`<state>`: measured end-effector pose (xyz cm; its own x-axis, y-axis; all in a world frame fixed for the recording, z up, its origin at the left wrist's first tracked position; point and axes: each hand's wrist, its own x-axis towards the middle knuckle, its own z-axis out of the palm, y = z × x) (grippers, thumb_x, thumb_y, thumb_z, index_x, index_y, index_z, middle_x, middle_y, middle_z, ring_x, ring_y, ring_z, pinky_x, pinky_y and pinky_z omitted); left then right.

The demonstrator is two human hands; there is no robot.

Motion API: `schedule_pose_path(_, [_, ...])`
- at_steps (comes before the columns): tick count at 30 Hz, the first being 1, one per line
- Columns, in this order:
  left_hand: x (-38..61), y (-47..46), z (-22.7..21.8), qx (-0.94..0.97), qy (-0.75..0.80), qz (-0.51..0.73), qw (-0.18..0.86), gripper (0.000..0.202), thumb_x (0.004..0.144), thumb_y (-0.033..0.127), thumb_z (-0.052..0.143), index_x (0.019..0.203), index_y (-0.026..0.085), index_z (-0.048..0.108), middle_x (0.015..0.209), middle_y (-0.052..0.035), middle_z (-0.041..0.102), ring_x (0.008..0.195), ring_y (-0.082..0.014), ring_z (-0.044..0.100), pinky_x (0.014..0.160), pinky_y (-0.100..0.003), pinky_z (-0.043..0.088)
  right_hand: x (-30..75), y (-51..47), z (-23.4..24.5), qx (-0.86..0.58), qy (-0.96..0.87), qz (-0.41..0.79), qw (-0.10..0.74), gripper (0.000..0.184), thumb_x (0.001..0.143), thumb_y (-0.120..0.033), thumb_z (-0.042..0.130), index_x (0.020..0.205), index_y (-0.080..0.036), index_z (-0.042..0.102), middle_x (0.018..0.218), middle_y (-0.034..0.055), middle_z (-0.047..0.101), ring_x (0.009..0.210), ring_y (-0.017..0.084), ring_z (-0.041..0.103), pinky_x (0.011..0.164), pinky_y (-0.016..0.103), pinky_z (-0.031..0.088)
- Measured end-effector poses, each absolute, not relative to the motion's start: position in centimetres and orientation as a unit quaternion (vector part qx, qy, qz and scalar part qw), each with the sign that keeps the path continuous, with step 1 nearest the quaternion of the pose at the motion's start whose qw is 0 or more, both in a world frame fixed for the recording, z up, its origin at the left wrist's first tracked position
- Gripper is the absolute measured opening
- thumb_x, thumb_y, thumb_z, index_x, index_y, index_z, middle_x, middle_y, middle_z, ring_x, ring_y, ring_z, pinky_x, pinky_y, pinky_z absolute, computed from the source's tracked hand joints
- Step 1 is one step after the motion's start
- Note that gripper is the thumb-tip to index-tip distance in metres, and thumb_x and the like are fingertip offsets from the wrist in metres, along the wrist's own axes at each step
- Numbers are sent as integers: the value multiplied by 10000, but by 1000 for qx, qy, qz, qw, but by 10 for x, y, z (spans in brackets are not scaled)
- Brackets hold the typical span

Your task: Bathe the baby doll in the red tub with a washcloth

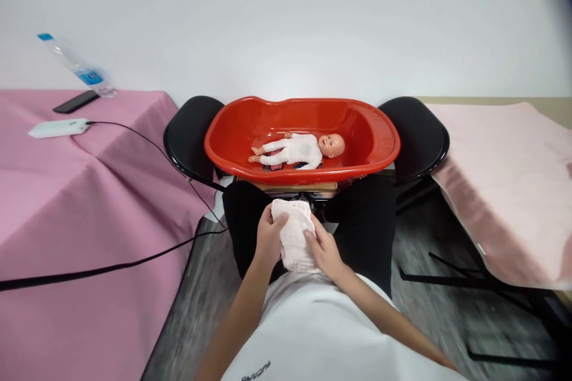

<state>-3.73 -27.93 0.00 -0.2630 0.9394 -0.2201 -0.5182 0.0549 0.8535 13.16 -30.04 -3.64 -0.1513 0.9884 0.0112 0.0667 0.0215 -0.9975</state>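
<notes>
Above my lap, a folded pale pink gauze cloth is held between both hands. My left hand grips its left edge, thumb on top. On the right edge, my right hand is closed with thumb and fingers against the cloth. Just beyond my knees stands a red baby bathtub. A baby doll in a white suit lies on its back inside, head to the right and bare feet to the left. Some dark and reddish patches show beneath the doll; I cannot make them out.
Black stool seats flank the tub. To the left, a pink-draped table bears a water bottle, a dark phone-like slab and a white device with a black cable. A light pink cloth covers the right table.
</notes>
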Motion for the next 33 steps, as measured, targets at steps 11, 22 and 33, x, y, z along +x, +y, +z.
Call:
schedule_pose_path(11, [-14,-265,-18,261,498,620,547,564,602,292,1060,1033,163,719,923,-13,772,791,-156,714,740,-255,576,145,-290,-53,-488,-440,560,505,611,940,-620,798,1374,-198,717,1322,113,790,1204,270,737,1066,369,592])
schedule_pose_path(22, [-15,-227,-21,270,561,534,572,531,602,332,1057,1017,169,768,862,-32,789,742,-186,742,679,-260,591,154,-219,-50,-484,-468,577,462,443,921,-614,807,1034,-186,832,933,55,810,823,204,719,794,322,582])
schedule_pose_path(33, [-17,-238,-89,188,626,476,588,704,680,409,1024,1305,210,770,1182,-95,834,1107,-291,796,983,-377,624,140,-194,-119,-525,-74,711,462,733,674,-585,1009,1242,-182,778,1143,107,841,1058,281,806,1000,405,633])
